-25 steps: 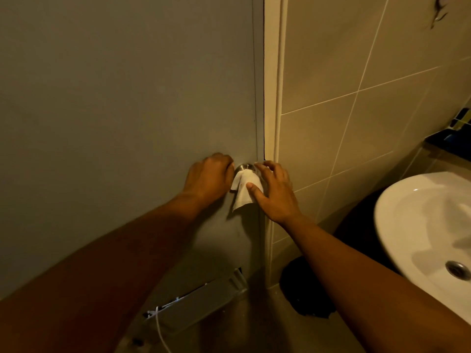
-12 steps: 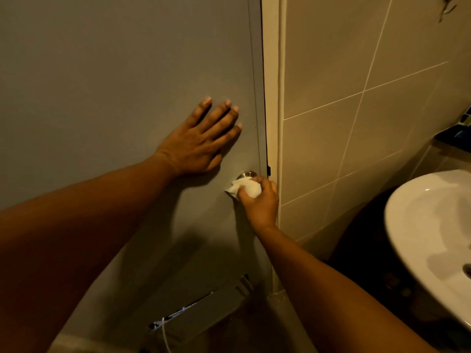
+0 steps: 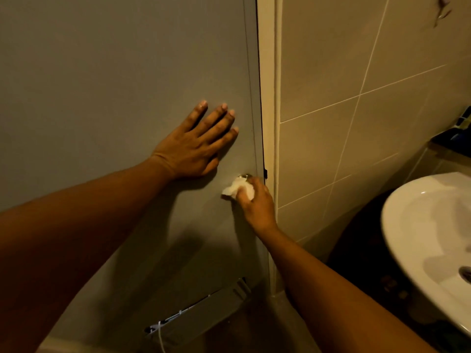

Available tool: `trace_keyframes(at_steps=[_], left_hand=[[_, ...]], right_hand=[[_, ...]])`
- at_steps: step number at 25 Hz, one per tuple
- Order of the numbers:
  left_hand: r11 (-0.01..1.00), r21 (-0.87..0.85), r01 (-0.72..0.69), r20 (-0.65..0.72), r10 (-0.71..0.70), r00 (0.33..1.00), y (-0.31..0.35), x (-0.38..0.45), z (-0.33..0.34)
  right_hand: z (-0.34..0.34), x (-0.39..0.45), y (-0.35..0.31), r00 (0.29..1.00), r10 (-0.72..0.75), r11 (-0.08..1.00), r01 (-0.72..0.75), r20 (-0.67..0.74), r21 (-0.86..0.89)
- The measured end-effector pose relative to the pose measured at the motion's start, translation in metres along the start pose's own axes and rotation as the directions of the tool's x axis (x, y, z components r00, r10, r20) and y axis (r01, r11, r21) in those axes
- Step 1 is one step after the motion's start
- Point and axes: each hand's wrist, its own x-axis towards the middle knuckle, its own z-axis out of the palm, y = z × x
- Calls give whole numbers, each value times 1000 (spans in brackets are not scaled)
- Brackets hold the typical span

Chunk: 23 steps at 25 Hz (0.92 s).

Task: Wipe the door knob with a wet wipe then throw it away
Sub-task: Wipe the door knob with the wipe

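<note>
A round metal door knob [image 3: 244, 176] sits near the right edge of the grey door [image 3: 107, 85]; only its top rim shows. A crumpled white wet wipe [image 3: 235, 188] is wrapped over the knob. My right hand [image 3: 256, 203] grips the wipe and the knob beneath it. My left hand [image 3: 197, 146] lies flat on the door with fingers spread, up and to the left of the knob, holding nothing.
A cream door frame [image 3: 267, 98] and a tiled wall [image 3: 356, 110] stand right of the door. A white sink [image 3: 430, 240] juts out at the right, with a dark object [image 3: 364, 253] below it. A vent grille [image 3: 201, 312] sits low in the door.
My left hand left the knob and went up to press flat on the door. My right hand closed the hanging wipe around the knob and keeps it there.
</note>
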Motion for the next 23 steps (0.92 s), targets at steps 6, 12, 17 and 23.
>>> trace_keyframes(at_steps=[6, 12, 17, 23], left_hand=[[1000, 7, -3, 18, 3, 1000, 0, 1, 0], [1000, 14, -12, 14, 12, 1000, -1, 0, 0], [1000, 13, -7, 13, 7, 1000, 0, 1, 0], [1000, 7, -4, 13, 4, 1000, 2, 2, 0]], right_hand=[[-5, 10, 25, 881, -356, 563, 469, 312, -681], [20, 0, -4, 957, 196, 967, -151, -214, 207], [19, 4, -17, 746, 560, -104, -370, 362, 923], [14, -1, -18, 876, 454, 493, -398, 161, 774]])
